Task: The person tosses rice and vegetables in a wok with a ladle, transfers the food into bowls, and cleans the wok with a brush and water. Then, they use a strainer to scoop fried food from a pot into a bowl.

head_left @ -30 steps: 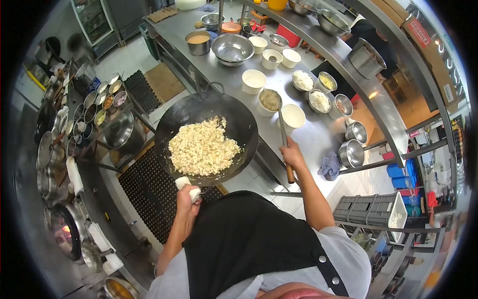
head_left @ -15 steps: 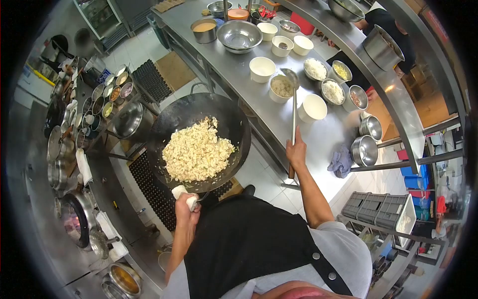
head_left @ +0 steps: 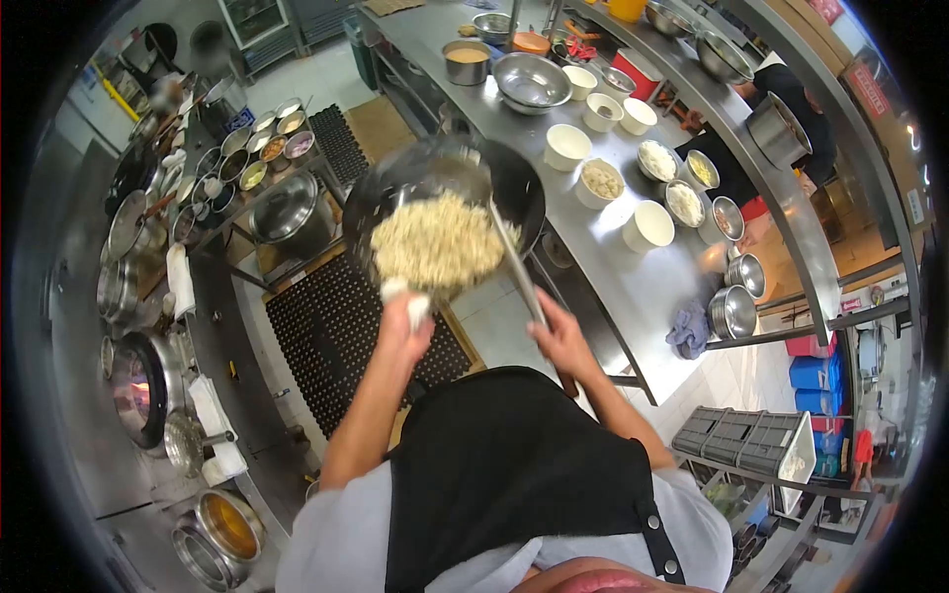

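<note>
The wok [head_left: 519, 188], probably heavy, rigid and hot, calls for a firm hold at its near edge, where the left hand [head_left: 407, 334] is closed round a white cloth [head_left: 419, 310]; the right hand [head_left: 561, 338] grips the ladle [head_left: 515, 262]. Dark, round and holding loose, pale-yellow fried rice [head_left: 435, 242], it hangs left of the steel table [head_left: 601, 267].

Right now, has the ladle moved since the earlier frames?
Yes. Against the filled white bowl on the steel table, the ladle went left: its head was at that bowl, now over the wok.
</note>
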